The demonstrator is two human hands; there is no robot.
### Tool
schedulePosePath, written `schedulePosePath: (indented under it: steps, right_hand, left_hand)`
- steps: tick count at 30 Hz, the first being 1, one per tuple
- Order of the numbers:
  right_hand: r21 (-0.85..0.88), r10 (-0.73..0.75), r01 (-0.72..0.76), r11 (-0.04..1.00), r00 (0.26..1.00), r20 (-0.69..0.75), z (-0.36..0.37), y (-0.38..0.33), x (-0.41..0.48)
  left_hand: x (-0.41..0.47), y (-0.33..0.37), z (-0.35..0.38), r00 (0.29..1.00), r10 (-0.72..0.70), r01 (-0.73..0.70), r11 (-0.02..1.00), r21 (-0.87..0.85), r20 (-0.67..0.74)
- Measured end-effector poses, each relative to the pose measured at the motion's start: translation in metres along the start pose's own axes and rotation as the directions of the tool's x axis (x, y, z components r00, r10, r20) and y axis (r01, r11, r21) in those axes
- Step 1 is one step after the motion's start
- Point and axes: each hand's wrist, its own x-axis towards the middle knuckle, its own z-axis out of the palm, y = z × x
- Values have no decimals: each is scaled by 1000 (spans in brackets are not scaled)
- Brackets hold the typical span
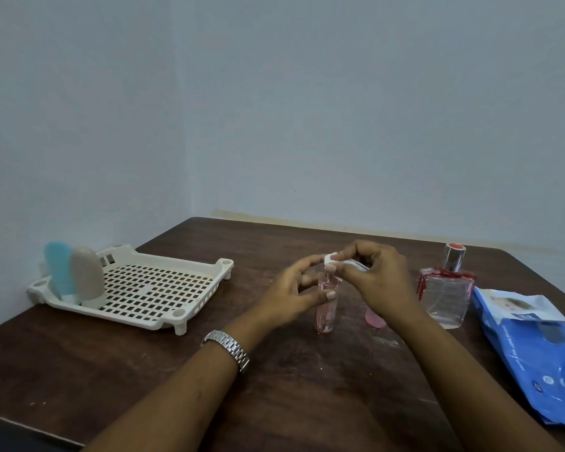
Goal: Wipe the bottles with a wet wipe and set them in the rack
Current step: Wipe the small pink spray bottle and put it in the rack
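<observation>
While we wipe its top: the small pink bottle (325,316) seems to stand upright on the dark table (79,360), near the middle and well right of the rack (124,316).
Left hand: our left hand (294,295) curls round the bottle's upper body, fingers and thumb closed on it to steady it.
Right hand: our right hand (379,282) pinches a folded white wet wipe (331,258) against the cap, fingertips bunched tight on the wipe.
Handling: we judge the bottle light and stiff; once damp it may turn slippery, and being narrow it tips easily. We would hold it round the body, below the neck, not by the cap.
Rack: a blue bottle (57,267) and a beige bottle (87,275) stand touching at its left end.
Waiting: a second pink bottle (374,318), partly hidden behind our right hand, and a square glass perfume bottle (446,298) farther right, probably heavier and breakable.
Wipes: the blue pack (532,347) lies at the near right edge.
</observation>
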Motion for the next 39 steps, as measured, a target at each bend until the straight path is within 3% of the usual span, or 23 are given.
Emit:
schedulePosePath:
  steps: [9, 16, 21, 28, 31, 33, 39]
  right_hand:
    - [46, 66, -65, 997, 997, -26, -3, 8, 1]
    - [-220, 7, 6, 975, 998, 58, 3, 11, -3]
    - [-441, -158, 238, 865, 965, 210, 3, 13, -3]
    - [-407, -280, 402, 820, 903, 327, 5, 0, -10]
    - [-483, -369, 515, 708, 853, 369, 14, -1, -12]
    - [-541, -349, 506, 672, 861, 371, 19, 0, -12]
    - [-524, -293, 403, 750, 913, 284, 9, 9, -5]
  left_hand:
    - [1, 4, 0, 1000, 1, -1, 997, -79, 9]
    - [0, 0, -3, 998, -3, -6, 988, -155, -59]
    - [-1, 1, -3, 990, 6, -31, 985, -169, -144]
    - [1, -3, 0, 955, 116, -115, 993, 19, -273]
    - [1, -4, 4, 939, 161, -136, 986, 101, -303]
    - [2, -5, 5, 932, 175, -139, 981, 134, -316]
    - [3, -7, 2, 930, 138, -101, 987, 124, -341]
